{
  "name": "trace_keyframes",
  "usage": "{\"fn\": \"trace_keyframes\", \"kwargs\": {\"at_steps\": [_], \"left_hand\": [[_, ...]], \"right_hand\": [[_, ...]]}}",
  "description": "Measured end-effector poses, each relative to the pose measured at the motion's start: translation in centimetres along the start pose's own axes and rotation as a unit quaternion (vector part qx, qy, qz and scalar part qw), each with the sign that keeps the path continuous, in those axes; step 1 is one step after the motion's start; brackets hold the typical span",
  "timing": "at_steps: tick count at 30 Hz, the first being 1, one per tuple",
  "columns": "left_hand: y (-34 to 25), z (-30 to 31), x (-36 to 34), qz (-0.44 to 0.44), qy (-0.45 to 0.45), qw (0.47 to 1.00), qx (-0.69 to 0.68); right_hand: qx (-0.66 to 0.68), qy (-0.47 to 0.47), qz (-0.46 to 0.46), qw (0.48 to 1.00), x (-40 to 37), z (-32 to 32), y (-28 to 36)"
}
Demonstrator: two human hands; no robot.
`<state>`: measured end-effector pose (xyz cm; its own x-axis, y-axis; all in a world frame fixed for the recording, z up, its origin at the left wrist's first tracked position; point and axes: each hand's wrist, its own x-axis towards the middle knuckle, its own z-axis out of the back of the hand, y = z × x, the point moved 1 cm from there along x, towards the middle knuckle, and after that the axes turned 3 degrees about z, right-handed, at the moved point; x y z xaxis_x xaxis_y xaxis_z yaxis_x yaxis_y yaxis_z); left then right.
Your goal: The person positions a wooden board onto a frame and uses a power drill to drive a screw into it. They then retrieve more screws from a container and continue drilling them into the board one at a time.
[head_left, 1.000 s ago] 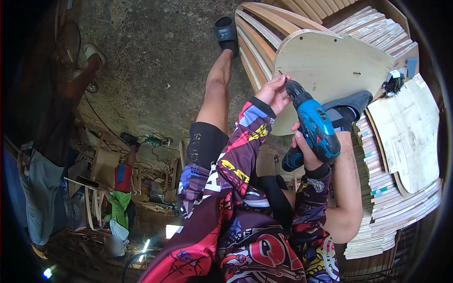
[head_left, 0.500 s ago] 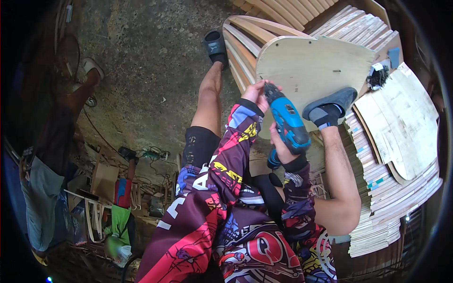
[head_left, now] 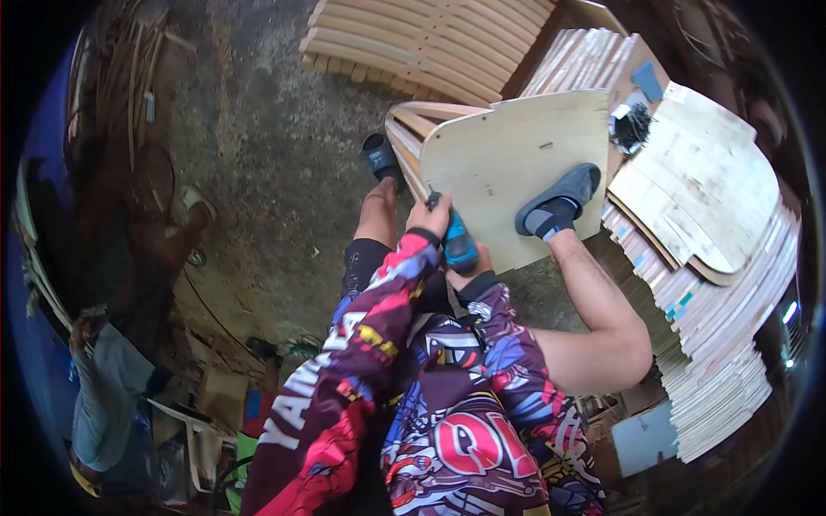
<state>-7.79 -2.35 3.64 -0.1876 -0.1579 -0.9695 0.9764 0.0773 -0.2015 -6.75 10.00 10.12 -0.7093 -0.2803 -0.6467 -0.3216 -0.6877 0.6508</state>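
A blue and black power drill points at the near left edge of a pale plywood panel. My right hand is wrapped round the drill's handle. Near the drill's front end, my left hand has its fingers pressed together; whatever is between them is too small to make out. The panel lies on a frame of curved wooden slats. My foot in a grey slide sandal rests on the panel. Dark holes show along the panel's far edge.
Slatted wooden pieces lie beyond the panel. On the right are stacked boards and a box of dark screws. A person in a grey shirt is at the lower left, near wooden scraps.
The view has shifted, bringing more of the slatted pieces into sight. The drill and both hands have moved left and lower in the view and remain at the panel's left edge.
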Motion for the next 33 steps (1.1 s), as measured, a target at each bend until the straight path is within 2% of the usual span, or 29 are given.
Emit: {"fn": "trace_keyframes", "kwargs": {"at_steps": [1,2,4,8,10,12,16,18,20,22,24,32,33], "left_hand": [[-0.4,0.0,-2.3,-0.012,-0.046,0.996,0.074],[-2.0,0.9,-5.1,-0.013,0.003,0.996,0.086],[-3.1,1.0,-7.4,-0.020,-0.043,0.979,0.200],[-4.2,0.7,-6.8,0.006,-0.090,0.960,0.266],[-4.7,0.7,-6.3,0.028,-0.132,0.941,0.310],[-4.8,0.7,-6.1,0.019,-0.126,0.930,0.344],[-5.6,0.4,-6.8,0.029,-0.180,0.898,0.400],[-6.0,0.3,-7.1,0.000,-0.174,0.876,0.449],[-6.2,0.2,-7.2,-0.005,-0.179,0.880,0.440],[-5.8,0.3,-7.1,-0.008,-0.182,0.885,0.428],[-4.9,0.9,-6.2,-0.021,-0.138,0.900,0.412],[-4.5,1.0,-6.1,-0.003,-0.151,0.890,0.431],[-4.7,0.9,-6.2,0.029,-0.148,0.886,0.439]], "right_hand": [[0.017,0.001,0.017,1.000,0.3,-0.2,0.2],[0.030,0.003,-0.004,1.000,0.4,-0.5,0.4],[-0.039,0.052,-0.005,0.998,0.5,-0.1,0.7],[-0.061,0.055,-0.050,0.995,1.4,-0.5,1.9],[-0.108,0.085,-0.066,0.988,1.5,-0.7,2.4],[-0.087,0.085,-0.064,0.990,1.3,-0.5,2.8],[-0.053,0.092,-0.098,0.989,1.5,-0.1,3.4],[-0.028,0.092,-0.118,0.988,1.9,-0.1,3.4],[-0.080,0.148,-0.099,0.981,2.2,0.0,3.1],[-0.063,0.130,-0.110,0.983,2.1,-0.1,3.1],[-0.050,0.110,-0.118,0.986,2.2,0.2,3.2],[-0.057,0.115,-0.098,0.987,1.9,-0.4,3.2],[-0.060,0.114,-0.095,0.987,1.9,-0.4,3.1]]}}
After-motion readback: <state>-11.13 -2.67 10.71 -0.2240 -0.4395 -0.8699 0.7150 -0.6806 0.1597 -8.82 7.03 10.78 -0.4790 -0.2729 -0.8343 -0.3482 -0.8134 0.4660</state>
